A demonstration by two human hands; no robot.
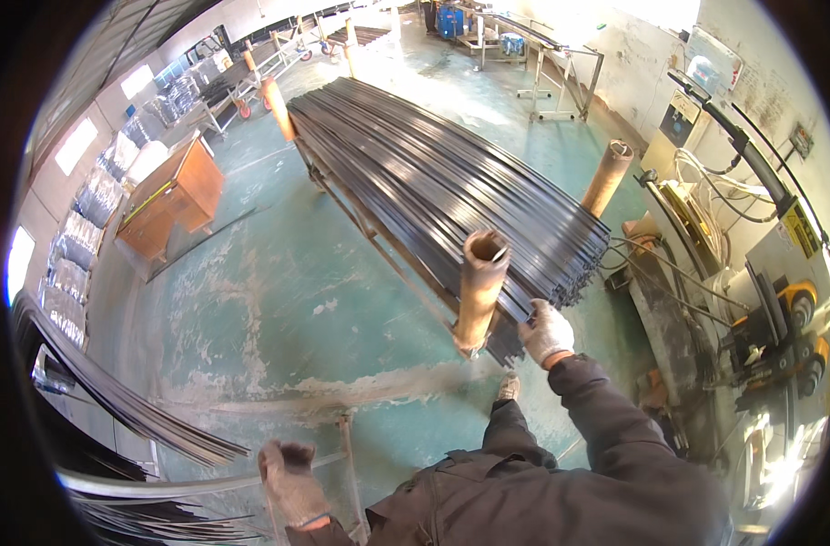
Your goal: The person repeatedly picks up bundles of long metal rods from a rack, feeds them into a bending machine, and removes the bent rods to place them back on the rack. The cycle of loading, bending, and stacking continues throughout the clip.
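Note:
In a pale work glove, my right hand [547, 332] has its fingers closed at the near end of a stack of long dark strips [424, 164], pinching a dark strip [521, 314] at the stack's edge. Just left of that hand rises a brown tube post [481, 296] at the stack's corner. My left hand [292, 482], gloved too and with dark smudges, hangs low at the left, its fingers loosely bent and nothing visible in them. Closest to it is a pale metal rack rail [328, 462].
More dark strips [133, 391] lie on a rack at lower left. Machinery with hoses and a black arm [747, 150] stands along the right wall. A second tube post [606, 177] holds the stack's right side. A wooden cabinet [174, 196] sits at far left on the worn green floor [288, 300].

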